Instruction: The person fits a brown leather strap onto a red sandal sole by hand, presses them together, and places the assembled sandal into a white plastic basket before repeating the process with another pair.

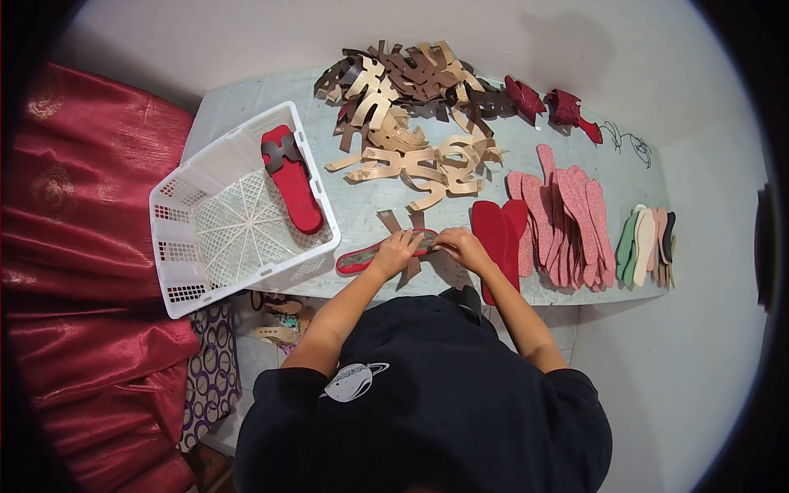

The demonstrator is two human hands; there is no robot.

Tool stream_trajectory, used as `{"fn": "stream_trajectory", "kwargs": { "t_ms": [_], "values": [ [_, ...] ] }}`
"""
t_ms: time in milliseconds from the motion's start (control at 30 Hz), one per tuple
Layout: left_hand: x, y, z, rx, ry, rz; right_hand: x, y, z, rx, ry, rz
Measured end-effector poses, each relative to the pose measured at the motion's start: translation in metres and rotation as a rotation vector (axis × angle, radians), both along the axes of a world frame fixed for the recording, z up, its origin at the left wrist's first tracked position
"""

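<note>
A red-edged sole (356, 260) with a grey, patchy upper face lies near the table's front edge. A brown strap piece (389, 220) sits under it, its ends sticking out on both sides. My left hand (397, 251) rests on the middle of the sole, fingers bent and pressing down on it. At the sole's right end my right hand (462, 248) has its fingertips pinched together at the edge. What lies between those fingertips is too small to make out. Just right of my right hand are red soles (491, 238).
A white basket (246, 283) at the left holds a red sandal (293, 185). Brown and beige straps (394, 131) are heaped at the back. Pink soles (567, 222), green and cream soles (643, 246), dark red straps (563, 107) and a black cord (631, 144) are at the right.
</note>
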State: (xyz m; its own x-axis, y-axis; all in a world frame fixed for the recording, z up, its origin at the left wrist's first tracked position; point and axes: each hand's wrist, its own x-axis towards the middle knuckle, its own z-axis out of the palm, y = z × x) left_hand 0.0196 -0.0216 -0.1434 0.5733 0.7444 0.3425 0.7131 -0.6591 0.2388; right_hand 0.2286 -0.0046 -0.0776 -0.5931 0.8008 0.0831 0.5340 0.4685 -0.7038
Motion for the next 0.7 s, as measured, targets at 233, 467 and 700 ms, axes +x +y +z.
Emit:
{"fn": "stream_trajectory", "kwargs": {
  "t_ms": [233, 467, 700],
  "values": [
    [0.000, 0.000, 0.001, -0.010, -0.012, 0.003, -0.006, 0.008, -0.011, 0.010, -0.031, 0.007],
    [0.001, -0.001, 0.001, -0.009, 0.004, 0.016, -0.016, 0.009, -0.025, -0.121, 0.059, -0.185],
    [0.000, -0.001, 0.000, -0.054, -0.049, 0.034, -0.022, -0.001, -0.052, -0.345, 0.150, -0.367]
  ]
}}
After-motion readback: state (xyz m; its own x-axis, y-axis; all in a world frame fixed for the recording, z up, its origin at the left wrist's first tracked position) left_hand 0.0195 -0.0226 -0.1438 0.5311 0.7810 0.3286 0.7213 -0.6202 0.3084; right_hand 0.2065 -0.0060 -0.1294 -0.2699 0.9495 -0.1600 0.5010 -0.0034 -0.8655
